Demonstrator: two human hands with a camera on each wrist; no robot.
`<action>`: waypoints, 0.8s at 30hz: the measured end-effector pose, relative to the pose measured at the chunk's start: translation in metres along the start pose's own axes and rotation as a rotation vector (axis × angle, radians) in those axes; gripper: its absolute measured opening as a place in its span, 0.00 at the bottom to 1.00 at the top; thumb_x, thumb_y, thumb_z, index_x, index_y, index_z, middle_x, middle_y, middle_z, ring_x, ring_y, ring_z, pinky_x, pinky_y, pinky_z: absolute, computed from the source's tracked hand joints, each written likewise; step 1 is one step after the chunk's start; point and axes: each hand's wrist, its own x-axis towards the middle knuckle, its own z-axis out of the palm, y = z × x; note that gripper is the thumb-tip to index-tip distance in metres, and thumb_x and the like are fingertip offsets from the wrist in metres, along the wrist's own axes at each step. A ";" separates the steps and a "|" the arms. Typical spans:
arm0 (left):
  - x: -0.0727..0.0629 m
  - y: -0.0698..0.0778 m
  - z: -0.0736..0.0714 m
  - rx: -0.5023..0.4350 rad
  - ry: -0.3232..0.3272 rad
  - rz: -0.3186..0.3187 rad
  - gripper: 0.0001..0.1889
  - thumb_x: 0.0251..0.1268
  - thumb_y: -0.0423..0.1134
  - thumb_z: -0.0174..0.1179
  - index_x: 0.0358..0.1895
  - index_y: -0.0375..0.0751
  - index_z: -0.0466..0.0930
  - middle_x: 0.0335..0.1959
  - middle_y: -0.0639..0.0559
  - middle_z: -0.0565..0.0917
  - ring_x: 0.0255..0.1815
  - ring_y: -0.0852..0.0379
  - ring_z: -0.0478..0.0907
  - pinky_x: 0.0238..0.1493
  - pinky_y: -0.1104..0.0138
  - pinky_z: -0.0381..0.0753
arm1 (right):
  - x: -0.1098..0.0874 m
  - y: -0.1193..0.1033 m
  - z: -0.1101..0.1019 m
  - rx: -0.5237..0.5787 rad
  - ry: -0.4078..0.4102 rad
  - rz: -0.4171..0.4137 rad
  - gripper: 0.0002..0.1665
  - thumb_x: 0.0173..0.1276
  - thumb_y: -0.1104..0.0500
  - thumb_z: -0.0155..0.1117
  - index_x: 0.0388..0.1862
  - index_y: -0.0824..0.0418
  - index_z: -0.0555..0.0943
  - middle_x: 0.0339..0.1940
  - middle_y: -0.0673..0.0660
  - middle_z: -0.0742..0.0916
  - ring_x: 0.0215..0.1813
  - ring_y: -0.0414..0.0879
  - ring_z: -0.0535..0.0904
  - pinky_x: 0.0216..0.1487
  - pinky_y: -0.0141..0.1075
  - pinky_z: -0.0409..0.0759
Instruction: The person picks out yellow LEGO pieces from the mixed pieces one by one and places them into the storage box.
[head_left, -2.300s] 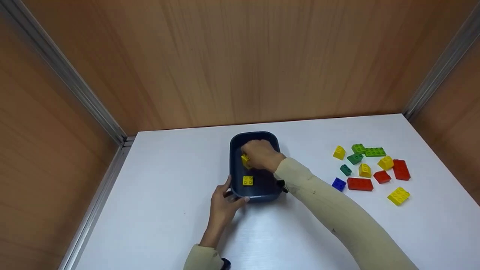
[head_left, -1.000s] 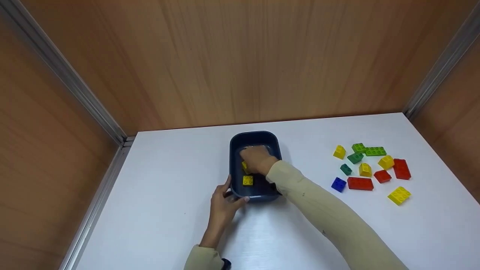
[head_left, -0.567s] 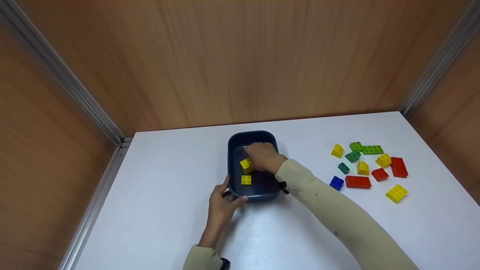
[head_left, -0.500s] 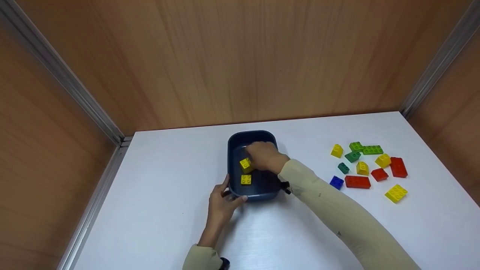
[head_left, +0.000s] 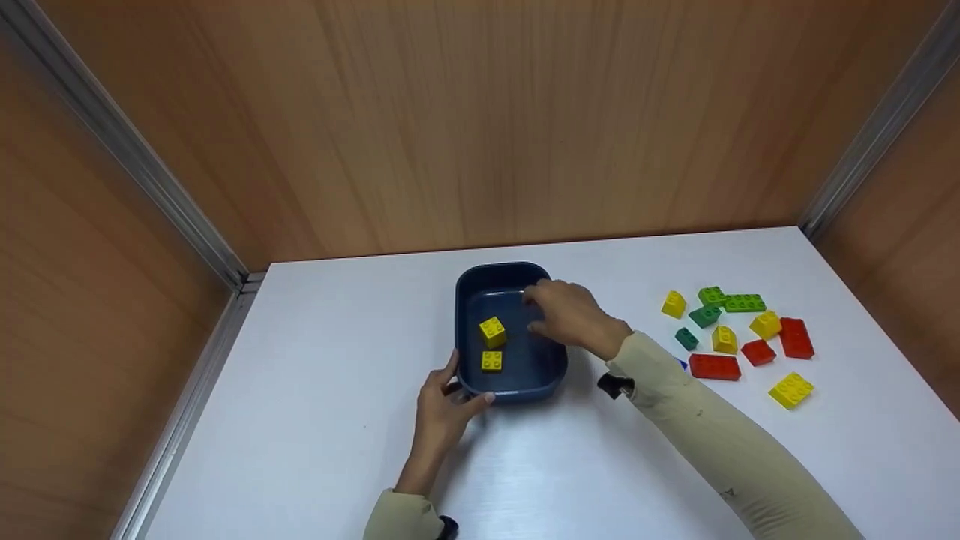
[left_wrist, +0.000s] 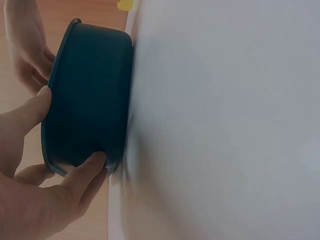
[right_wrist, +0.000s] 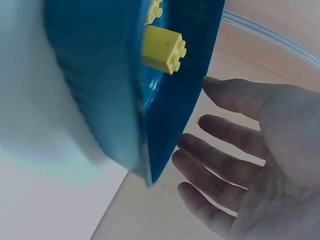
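Yellow bricks (head_left: 492,332), two of them, lie in the one navy tray (head_left: 531,369) at the centre of the head view; the right hand (head_left: 574,315) hangs loose-fingered and empty over the tray's right side and, I fear, could catch its edge, which might make the tray skid if the left hand (head_left: 439,416), gripping its lower-left corner, slackened. Toward the right of the frame I count four yellow blocks (head_left: 791,390), four green blocks (head_left: 745,303), three red blocks (head_left: 714,367) and one blue block (head_left: 683,364), nearly all of it hidden by the sleeve (head_left: 697,420).
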 end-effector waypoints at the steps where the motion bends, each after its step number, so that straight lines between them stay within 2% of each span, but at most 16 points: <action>1: 0.000 0.000 0.000 0.003 0.000 -0.002 0.50 0.57 0.30 0.80 0.82 0.37 0.62 0.63 0.33 0.75 0.68 0.35 0.77 0.61 0.58 0.87 | -0.002 0.002 0.000 0.008 0.007 0.003 0.26 0.70 0.59 0.76 0.65 0.65 0.83 0.59 0.63 0.87 0.58 0.56 0.84 0.63 0.53 0.84; 7: -0.001 0.000 0.000 -0.002 0.005 -0.015 0.49 0.57 0.30 0.79 0.82 0.38 0.62 0.63 0.34 0.76 0.68 0.35 0.77 0.62 0.56 0.86 | -0.015 0.015 -0.001 0.053 0.061 0.023 0.26 0.69 0.60 0.77 0.64 0.64 0.84 0.57 0.62 0.87 0.56 0.54 0.84 0.59 0.51 0.86; 11: -0.001 0.000 0.000 0.007 0.008 -0.018 0.49 0.57 0.30 0.79 0.82 0.39 0.62 0.63 0.35 0.76 0.68 0.35 0.78 0.62 0.56 0.86 | -0.025 0.026 -0.002 0.079 0.088 0.048 0.25 0.68 0.61 0.77 0.63 0.64 0.84 0.58 0.62 0.87 0.58 0.55 0.84 0.62 0.52 0.85; 15: -0.001 -0.001 0.000 0.014 0.013 -0.025 0.49 0.57 0.31 0.79 0.82 0.40 0.62 0.63 0.35 0.77 0.68 0.36 0.78 0.62 0.56 0.86 | -0.036 0.041 -0.002 0.084 0.124 0.059 0.26 0.68 0.61 0.77 0.64 0.64 0.84 0.59 0.63 0.88 0.57 0.57 0.84 0.61 0.53 0.85; 18: -0.001 -0.001 0.000 0.017 0.013 -0.015 0.49 0.57 0.31 0.80 0.82 0.38 0.62 0.64 0.35 0.77 0.67 0.36 0.78 0.63 0.56 0.86 | -0.044 0.053 -0.002 0.079 0.147 0.073 0.25 0.68 0.61 0.77 0.63 0.64 0.84 0.58 0.64 0.88 0.54 0.58 0.84 0.58 0.53 0.86; 24: -0.001 -0.001 0.001 0.028 0.016 0.000 0.49 0.57 0.32 0.80 0.82 0.38 0.63 0.65 0.35 0.77 0.68 0.35 0.77 0.64 0.54 0.85 | -0.057 0.075 -0.004 0.097 0.168 0.110 0.23 0.70 0.63 0.74 0.63 0.65 0.84 0.58 0.66 0.87 0.56 0.62 0.84 0.58 0.56 0.86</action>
